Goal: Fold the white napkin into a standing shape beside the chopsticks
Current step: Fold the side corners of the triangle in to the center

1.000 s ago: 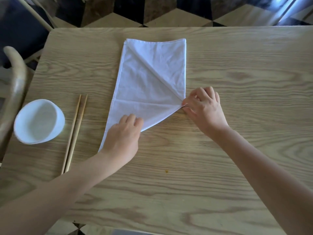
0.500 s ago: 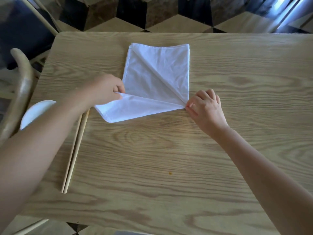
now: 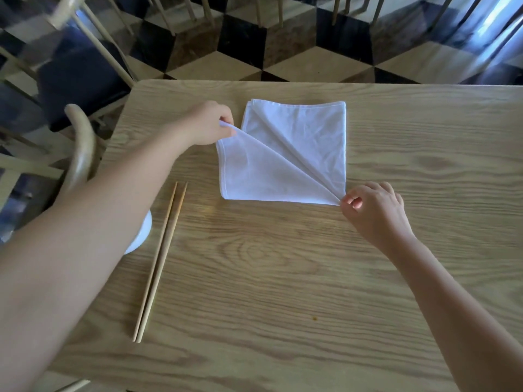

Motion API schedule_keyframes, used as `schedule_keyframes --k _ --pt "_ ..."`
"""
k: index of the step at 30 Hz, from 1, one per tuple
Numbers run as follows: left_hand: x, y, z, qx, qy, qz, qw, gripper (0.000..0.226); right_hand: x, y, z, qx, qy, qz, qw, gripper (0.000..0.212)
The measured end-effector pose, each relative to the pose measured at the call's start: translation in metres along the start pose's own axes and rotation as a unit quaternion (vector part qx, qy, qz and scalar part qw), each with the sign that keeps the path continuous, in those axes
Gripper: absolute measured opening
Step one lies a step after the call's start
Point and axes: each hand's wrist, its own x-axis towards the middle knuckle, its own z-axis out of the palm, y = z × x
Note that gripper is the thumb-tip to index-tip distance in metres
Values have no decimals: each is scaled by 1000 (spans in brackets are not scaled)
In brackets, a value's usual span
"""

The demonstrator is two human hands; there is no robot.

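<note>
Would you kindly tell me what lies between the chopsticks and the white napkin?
Nothing lies there: in the head view, only a bare strip of the wooden table separates the chopsticks from the napkin.

One wide-angle camera rides on the person's head, facing forward and tilted steeply down onto the bench. It sits close: both forearms enter from the lower corners, and the left hand and right hand, each pinching a corner of the white napkin, fall in mid-frame. The bench's far edge crosses the upper quarter; above it lie checkered floor and chairs.
</note>
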Motion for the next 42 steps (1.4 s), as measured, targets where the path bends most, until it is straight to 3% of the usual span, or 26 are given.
schedule_keyframes --k 5,12,17,29,32,34,37,40,42 --pt "20 5 10 -92 41 -13 995 8 0 -7 -2 -7 -17 53 998 12" --pt "50 12 25 -67 41 4 997 19 -1 -19 0 -94 -9 89 992 18" --pt "62 11 34 -44 52 16 998 22 -3 -20 1 -90 0 86 992 18" --pt "65 10 50 -68 171 -83 979 29 -7 -6 8 -22 18 43 999 10" --pt "51 28 51 -33 257 -67 964 34 -9 -6 9 -18 26 35 999 9" --pt "27 52 63 -12 278 20 960 39 -12 -9 10 -13 46 39 998 11" --pt "-20 83 104 11 165 230 959 46 -14 -21 9 -7 109 -7 994 31" --pt "-34 83 131 106 8 236 966 56 -10 -23 23 -50 35 -93 994 53" --pt "-26 76 134 139 1 228 964 60 -12 -20 36 -91 -14 -114 989 59"
